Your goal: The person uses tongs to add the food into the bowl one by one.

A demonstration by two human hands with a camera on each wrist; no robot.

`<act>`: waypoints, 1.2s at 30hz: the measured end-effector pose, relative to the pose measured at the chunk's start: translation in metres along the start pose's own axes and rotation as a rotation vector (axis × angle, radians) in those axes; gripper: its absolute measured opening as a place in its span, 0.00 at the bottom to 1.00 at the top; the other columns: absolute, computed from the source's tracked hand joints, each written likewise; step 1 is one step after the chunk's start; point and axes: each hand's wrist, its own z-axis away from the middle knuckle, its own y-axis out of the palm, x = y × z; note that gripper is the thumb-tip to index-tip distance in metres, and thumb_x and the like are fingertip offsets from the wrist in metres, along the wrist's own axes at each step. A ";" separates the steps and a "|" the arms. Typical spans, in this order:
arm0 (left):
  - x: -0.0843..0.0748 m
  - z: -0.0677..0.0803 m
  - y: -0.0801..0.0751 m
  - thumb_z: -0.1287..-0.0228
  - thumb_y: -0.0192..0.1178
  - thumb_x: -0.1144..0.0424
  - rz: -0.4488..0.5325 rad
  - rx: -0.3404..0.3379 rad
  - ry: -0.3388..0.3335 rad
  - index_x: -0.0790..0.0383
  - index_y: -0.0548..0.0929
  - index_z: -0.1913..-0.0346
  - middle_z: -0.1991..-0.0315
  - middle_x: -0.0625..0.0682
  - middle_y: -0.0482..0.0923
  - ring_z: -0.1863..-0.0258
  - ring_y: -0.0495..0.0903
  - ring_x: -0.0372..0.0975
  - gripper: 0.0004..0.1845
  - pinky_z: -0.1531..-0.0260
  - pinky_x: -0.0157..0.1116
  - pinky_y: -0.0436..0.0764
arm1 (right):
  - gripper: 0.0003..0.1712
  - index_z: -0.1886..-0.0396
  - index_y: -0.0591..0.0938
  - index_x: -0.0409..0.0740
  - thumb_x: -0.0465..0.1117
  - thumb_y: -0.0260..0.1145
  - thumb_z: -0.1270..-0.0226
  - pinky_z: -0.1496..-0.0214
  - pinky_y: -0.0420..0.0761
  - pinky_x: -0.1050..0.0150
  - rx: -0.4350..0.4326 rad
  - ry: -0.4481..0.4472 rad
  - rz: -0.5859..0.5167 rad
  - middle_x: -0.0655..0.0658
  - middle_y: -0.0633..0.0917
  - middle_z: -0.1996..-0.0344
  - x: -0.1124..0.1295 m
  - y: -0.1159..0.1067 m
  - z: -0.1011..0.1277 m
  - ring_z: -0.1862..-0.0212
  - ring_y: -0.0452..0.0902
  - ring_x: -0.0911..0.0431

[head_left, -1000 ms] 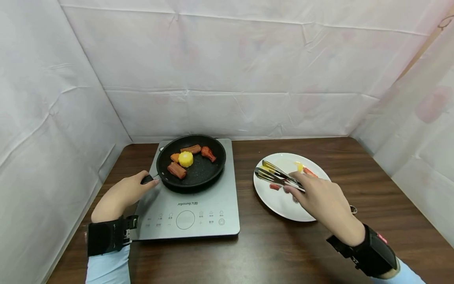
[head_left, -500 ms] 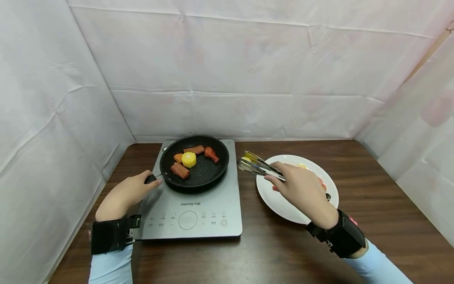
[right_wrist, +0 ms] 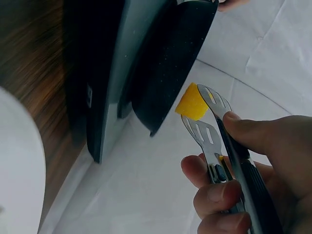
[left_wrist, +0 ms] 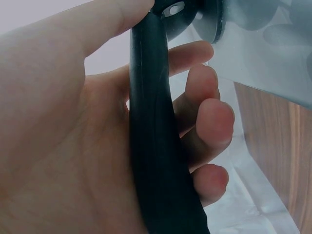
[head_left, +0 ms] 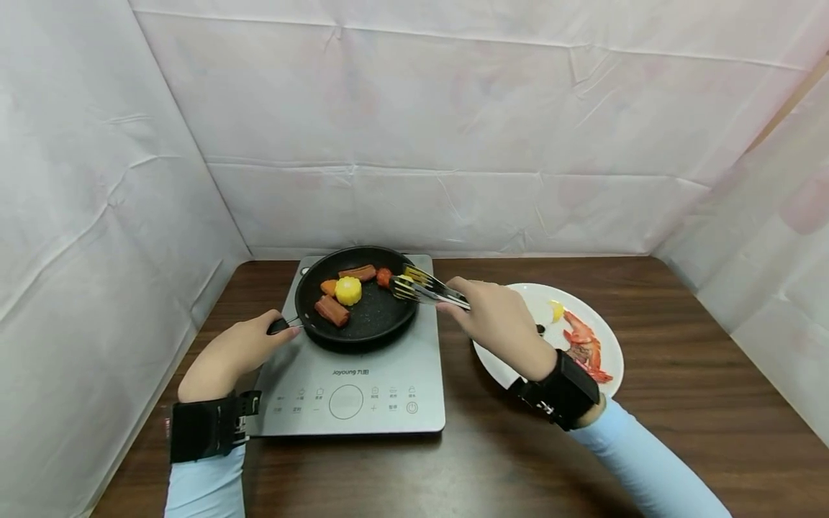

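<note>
The left hand (head_left: pixel 234 350) gripped the black pan's handle (left_wrist: pixel 156 146) on the grey cooktop (head_left: pixel 363 388). The right hand (head_left: pixel 495 321) squeezed steel tongs (head_left: pixel 424 288) clamping a small yellow piece (right_wrist: pixel 191 102) at the pan's (head_left: pixel 372 320) right rim, left of the white plate (head_left: pixel 609 345).

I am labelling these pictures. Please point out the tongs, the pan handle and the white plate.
tongs (right_wrist: pixel 207 131), right wrist view, on a slotted metal blade.
pan handle (left_wrist: pixel 153 146), left wrist view, on the middle of the black handle.
white plate (head_left: pixel 612 349), head view, on the bare right rim.
</note>
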 end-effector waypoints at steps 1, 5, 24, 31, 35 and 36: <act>0.000 0.000 0.000 0.21 0.44 0.38 0.000 -0.001 -0.001 0.73 0.56 0.23 0.31 0.76 0.68 0.36 0.75 0.67 0.43 0.46 0.63 0.78 | 0.20 0.49 0.84 0.52 0.59 0.68 0.30 0.81 0.66 0.64 0.006 -0.003 0.001 0.51 0.87 0.73 0.002 0.003 -0.004 0.79 0.73 0.59; -0.001 0.001 0.000 0.21 0.43 0.37 0.002 -0.003 -0.006 0.73 0.56 0.23 0.30 0.76 0.67 0.36 0.74 0.67 0.43 0.45 0.63 0.78 | 0.22 0.46 0.85 0.52 0.60 0.66 0.29 0.79 0.70 0.61 0.032 -0.016 0.005 0.49 0.88 0.70 0.009 0.013 -0.019 0.77 0.77 0.56; -0.004 0.003 -0.002 0.21 0.44 0.39 0.012 -0.002 -0.009 0.71 0.59 0.24 0.33 0.75 0.71 0.41 0.79 0.64 0.41 0.50 0.60 0.81 | 0.24 0.41 0.84 0.52 0.60 0.63 0.26 0.73 0.79 0.56 0.099 -0.036 -0.019 0.46 0.91 0.60 0.020 0.044 -0.049 0.67 0.86 0.51; -0.004 0.003 -0.004 0.21 0.44 0.39 0.008 -0.001 -0.008 0.71 0.58 0.23 0.33 0.76 0.71 0.40 0.78 0.65 0.41 0.50 0.60 0.80 | 0.25 0.40 0.83 0.53 0.61 0.62 0.26 0.74 0.78 0.55 0.102 -0.035 -0.006 0.45 0.91 0.60 0.022 0.046 -0.055 0.68 0.85 0.50; -0.004 0.003 -0.004 0.21 0.44 0.40 0.008 -0.005 -0.005 0.71 0.59 0.24 0.34 0.76 0.72 0.42 0.79 0.64 0.40 0.51 0.59 0.81 | 0.26 0.40 0.83 0.51 0.61 0.62 0.27 0.72 0.81 0.54 0.120 -0.029 -0.005 0.44 0.91 0.58 0.023 0.045 -0.057 0.67 0.86 0.49; -0.004 0.002 -0.004 0.21 0.44 0.40 0.009 -0.005 -0.004 0.71 0.59 0.24 0.34 0.76 0.72 0.42 0.79 0.64 0.40 0.51 0.59 0.81 | 0.26 0.40 0.83 0.51 0.61 0.62 0.27 0.71 0.82 0.53 0.125 -0.028 -0.005 0.44 0.91 0.57 0.023 0.044 -0.057 0.66 0.86 0.49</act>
